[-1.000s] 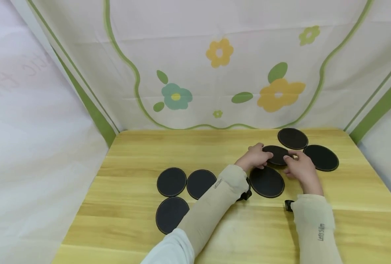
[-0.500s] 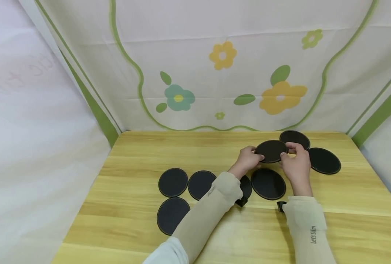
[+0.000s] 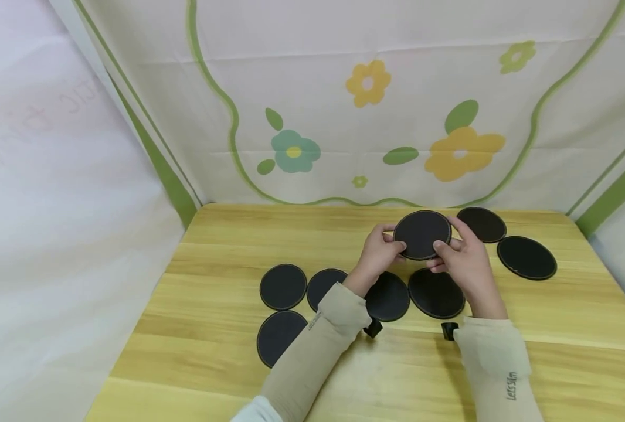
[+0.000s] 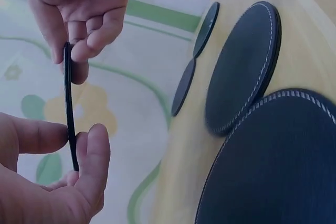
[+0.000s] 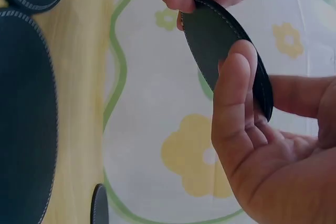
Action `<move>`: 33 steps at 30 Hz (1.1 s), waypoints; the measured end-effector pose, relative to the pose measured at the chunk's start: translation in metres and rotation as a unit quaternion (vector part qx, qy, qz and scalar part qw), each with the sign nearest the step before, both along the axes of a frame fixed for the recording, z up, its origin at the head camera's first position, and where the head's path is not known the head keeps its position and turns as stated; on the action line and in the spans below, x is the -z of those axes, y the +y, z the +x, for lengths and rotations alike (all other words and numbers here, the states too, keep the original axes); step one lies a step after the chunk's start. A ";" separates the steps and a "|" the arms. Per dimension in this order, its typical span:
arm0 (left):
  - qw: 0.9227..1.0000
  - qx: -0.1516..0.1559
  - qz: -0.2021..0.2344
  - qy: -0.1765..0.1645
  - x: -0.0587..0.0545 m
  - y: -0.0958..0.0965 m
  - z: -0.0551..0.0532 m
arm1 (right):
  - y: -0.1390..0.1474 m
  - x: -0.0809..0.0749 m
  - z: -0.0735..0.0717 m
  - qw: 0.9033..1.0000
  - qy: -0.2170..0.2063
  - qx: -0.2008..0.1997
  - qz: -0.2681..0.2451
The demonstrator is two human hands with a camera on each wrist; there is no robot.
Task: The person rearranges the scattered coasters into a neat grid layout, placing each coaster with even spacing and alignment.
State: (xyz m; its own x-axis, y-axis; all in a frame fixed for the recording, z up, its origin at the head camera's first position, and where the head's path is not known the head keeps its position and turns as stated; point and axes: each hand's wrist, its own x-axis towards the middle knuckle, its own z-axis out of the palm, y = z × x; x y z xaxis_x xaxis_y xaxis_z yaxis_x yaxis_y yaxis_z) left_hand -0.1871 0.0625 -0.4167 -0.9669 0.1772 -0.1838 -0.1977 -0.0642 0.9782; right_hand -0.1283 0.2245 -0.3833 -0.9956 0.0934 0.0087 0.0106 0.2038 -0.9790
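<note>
Both hands hold one round black coaster [image 3: 422, 234] with stitched edging, raised over the table and tilted toward the head camera. My left hand [image 3: 378, 255] pinches its left edge, thumb on the near face. At the right edge my right hand [image 3: 468, 261] pinches it too. The left wrist view shows the coaster [image 4: 69, 103] edge-on between the fingers of both hands. In the right wrist view the coaster [image 5: 210, 40] shows its stitched rim. Just below the hands, a coaster [image 3: 437, 294] and another coaster [image 3: 388, 297] lie flat, side by side.
On the wooden table [image 3: 196, 328], a coaster [image 3: 283, 286], a partly covered coaster [image 3: 325, 287] and a lower coaster [image 3: 279, 337] lie left. A coaster [image 3: 481, 224] and a coaster [image 3: 526, 258] lie at the back right. A flowered cloth [image 3: 323, 76] hangs behind.
Both hands have lifted the coaster from near the back-right coasters, moved it slightly left and tipped its face toward the head camera. The coasters on the table keep their arrangement.
</note>
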 end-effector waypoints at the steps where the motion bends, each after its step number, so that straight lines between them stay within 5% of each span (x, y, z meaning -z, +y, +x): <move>1: 1.000 0.004 0.005 0.001 -0.001 -0.004 0.001 | -0.002 -0.002 0.001 1.000 -0.001 -0.014 -0.006; 7: 0.998 0.030 0.053 0.011 -0.003 -0.024 0.003 | -0.014 -0.011 0.005 0.997 0.004 -0.064 -0.033; 18: 0.992 -0.035 0.099 0.073 -0.006 -0.037 -0.001 | -0.031 -0.020 0.009 0.994 0.043 -0.098 -0.037; 26: 0.978 -0.065 0.136 0.143 -0.013 -0.032 -0.011 | -0.034 -0.024 0.009 0.993 0.051 -0.090 -0.061; 33: 0.976 -0.043 0.134 0.167 -0.021 -0.036 -0.019 | -0.038 -0.027 0.010 0.992 0.063 -0.077 -0.080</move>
